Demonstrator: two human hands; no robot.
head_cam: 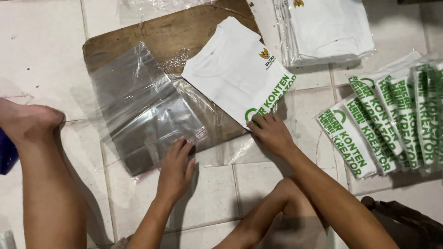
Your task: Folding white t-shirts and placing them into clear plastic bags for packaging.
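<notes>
Bare foot [27,121] at far left on the tiled floor [41,50]. Clear plastic bag [143,108] lies flat on a wooden board [161,34]. Left hand [176,167] flat, fingers together, pressing the bag's near edge. Right hand [272,133] fingers spread, pressing the near corner of a folded white shirt [237,69] on the board. Bagged shirts [330,27] stacked top right; row of folded shirts [392,117] far right.

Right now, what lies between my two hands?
In the head view, crinkled clear plastic over the wooden board lies between left hand and right hand.
</notes>
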